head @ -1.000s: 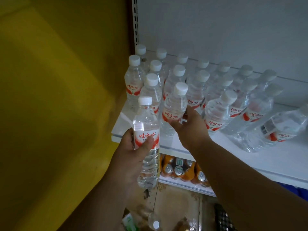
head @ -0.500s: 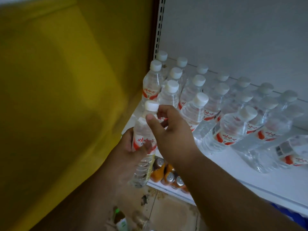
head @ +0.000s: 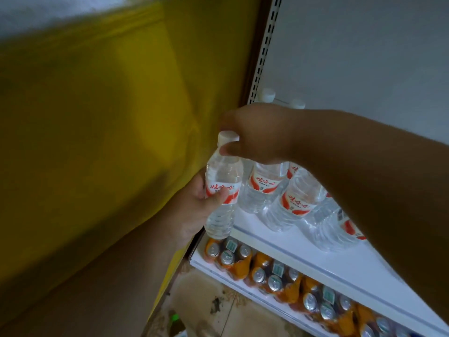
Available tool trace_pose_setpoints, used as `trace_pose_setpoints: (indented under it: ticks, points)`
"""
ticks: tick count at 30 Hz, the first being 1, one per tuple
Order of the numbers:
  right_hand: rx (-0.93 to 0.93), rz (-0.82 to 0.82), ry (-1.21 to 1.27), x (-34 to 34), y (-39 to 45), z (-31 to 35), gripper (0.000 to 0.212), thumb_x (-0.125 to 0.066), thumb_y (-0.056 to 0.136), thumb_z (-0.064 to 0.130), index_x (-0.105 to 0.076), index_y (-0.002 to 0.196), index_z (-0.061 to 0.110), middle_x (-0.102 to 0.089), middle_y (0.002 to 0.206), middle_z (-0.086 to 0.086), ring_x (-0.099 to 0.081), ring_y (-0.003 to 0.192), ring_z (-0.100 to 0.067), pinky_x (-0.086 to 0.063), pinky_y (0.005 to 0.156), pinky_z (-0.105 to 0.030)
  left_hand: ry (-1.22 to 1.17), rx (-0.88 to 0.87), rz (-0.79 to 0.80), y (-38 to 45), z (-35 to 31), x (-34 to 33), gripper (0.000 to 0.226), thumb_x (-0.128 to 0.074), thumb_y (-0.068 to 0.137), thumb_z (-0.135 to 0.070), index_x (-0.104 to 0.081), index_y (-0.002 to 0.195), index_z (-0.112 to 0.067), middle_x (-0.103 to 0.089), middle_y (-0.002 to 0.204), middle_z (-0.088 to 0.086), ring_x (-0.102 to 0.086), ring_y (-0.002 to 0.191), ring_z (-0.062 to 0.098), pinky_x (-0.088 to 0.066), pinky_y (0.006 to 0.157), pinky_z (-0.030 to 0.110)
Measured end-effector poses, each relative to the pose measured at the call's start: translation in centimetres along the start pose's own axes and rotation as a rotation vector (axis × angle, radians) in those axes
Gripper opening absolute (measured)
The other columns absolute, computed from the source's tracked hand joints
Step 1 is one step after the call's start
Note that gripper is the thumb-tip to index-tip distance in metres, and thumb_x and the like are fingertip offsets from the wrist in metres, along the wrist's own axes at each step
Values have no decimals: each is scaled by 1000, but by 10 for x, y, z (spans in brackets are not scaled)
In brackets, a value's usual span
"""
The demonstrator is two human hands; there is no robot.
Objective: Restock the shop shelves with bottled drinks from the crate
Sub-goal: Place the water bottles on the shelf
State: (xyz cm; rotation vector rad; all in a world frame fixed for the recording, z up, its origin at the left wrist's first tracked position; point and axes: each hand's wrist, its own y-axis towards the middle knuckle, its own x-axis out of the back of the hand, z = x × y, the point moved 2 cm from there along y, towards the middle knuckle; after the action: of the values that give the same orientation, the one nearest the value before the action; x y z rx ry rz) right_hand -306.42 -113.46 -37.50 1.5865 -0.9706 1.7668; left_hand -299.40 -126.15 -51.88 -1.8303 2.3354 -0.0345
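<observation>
I hold a clear water bottle (head: 222,190), white-capped with a red-and-white label, upright at the white shelf's (head: 279,246) left front edge, beside matching bottles (head: 264,188) standing there.

To your left a yellow wall (head: 92,122) fills the view. Just right of it a slotted white upright (head: 263,45) rises beside the pale grey back panel (head: 364,49). Below, near you, lies a stained beige tiled floor (head: 209,305). The light is dim.
</observation>
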Motion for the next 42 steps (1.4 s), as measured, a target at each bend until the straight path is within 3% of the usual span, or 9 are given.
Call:
trace_pose_setpoints:
  ticks: [2, 6, 10, 14, 23, 30, 35, 42]
  points:
    - [9, -1, -17, 3, 4, -3, 37, -58, 98, 42, -58, 124, 17, -46, 88, 7, -46, 87, -15, -32, 65, -27, 18, 19, -4, 6, 0, 3, 49, -64, 83, -28, -53, 131, -30, -70, 125, -17, -62, 120, 3, -52, 92, 19]
    - [-14, -40, 11, 2, 6, -13, 32, -60, 96, 45, -60, 113, 18, -43, 79, 10, -49, 83, -17, -33, 67, -29, 114, 27, -65, 18, -2, 2, 42, -64, 94, -19, -52, 127, -43, -66, 127, -19, -60, 122, 2, -47, 105, 30]
    - [-70, -75, 26, -4, 6, -22, 35, -62, 94, 47, -62, 111, 17, -60, 88, 0, -57, 84, -21, -37, 64, -30, 129, 21, -160, 27, 2, -4, 45, -61, 98, -12, -51, 141, -23, -64, 136, -1, -56, 131, 15, -44, 112, 41]
    - [-113, -102, 32, -7, 7, -26, 36, -62, 95, 47, -63, 112, 14, -63, 94, -7, -56, 82, -22, -39, 64, -31, 211, 35, -281, 34, 6, -6, 42, -64, 98, -25, -57, 139, -22, -68, 130, -2, -62, 123, 12, -52, 100, 31]
    - [-174, -119, 54, -10, 1, -36, 38, -61, 96, 45, -60, 117, 14, -60, 98, -7, -52, 82, -20, -34, 65, -31, 243, 34, -402, 46, 5, -18, 34, -73, 92, -30, -69, 125, -22, -76, 112, -2, -70, 108, 15, -55, 98, 46]
    - [-185, -134, 55, -11, 0, -39, 38, -61, 96, 45, -61, 117, 13, -54, 91, -3, -52, 81, -19, -34, 65, -30, 176, 70, -385, 51, 2, -20, 36, -73, 91, -29, -68, 126, -21, -75, 118, -1, -69, 112, 16, -53, 102, 47]
    - [-201, -139, 83, -13, 0, -41, 40, -61, 96, 44, -60, 121, 13, -57, 100, -6, -52, 85, -19, -35, 67, -30, 226, 59, -379, 50, 3, -19, 36, -72, 92, -32, -67, 127, -28, -74, 118, -7, -67, 112, 8, -53, 92, 27]
    - [-204, -115, 109, -14, 4, -41, 40, -58, 98, 42, -59, 124, 12, -62, 113, -11, -58, 96, -24, -41, 74, -31, 279, 59, -403, 50, 2, -20, 31, -70, 93, -35, -66, 124, -30, -74, 117, -6, -68, 112, 12, -55, 98, 40]
